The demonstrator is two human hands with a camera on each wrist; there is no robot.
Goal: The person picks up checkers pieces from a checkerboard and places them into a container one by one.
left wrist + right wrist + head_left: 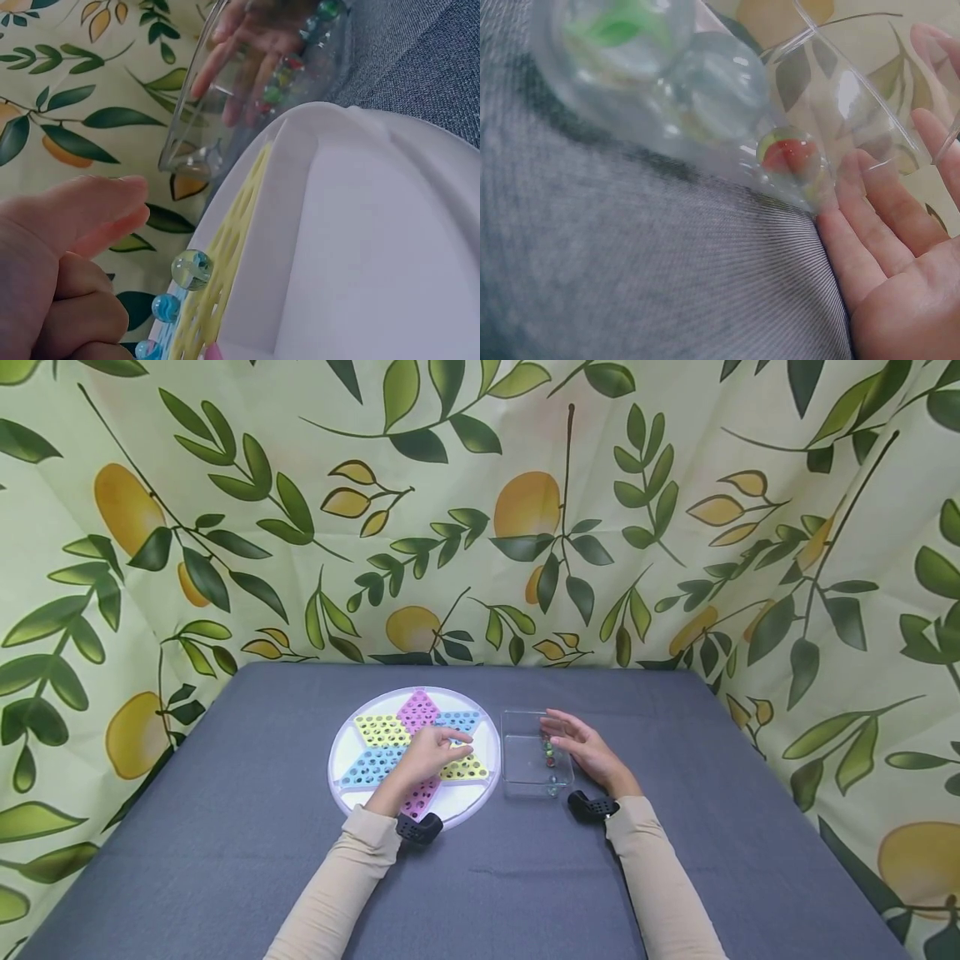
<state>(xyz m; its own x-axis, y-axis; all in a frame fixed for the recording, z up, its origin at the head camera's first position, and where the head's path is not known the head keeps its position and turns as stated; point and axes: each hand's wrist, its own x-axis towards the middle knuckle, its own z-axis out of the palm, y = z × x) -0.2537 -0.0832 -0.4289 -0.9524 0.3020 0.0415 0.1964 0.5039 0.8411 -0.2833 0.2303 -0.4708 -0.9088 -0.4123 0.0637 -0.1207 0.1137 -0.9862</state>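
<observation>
My left hand [431,753] hovers over a round white Chinese checkers board [341,760] with pink, yellow and blue star points. In the left wrist view, its thumb and index finger reach out, the other fingers are curled, and no held thing shows. Below the fingertips, a clear marble [191,270] and a blue swirled marble [166,307] sit on the board. My right hand [588,750] rests with extended fingers against the right side of a clear plastic box [521,787]. Inside, marbles line that side, among them a red and yellow marble [789,154].
A grey cloth [225,827] covers the table. The box stands just right of the board, almost touching its rim. Behind the table hangs a leaf-and-fruit patterned curtain [450,568]. Each wrist wears a black strap device [420,828].
</observation>
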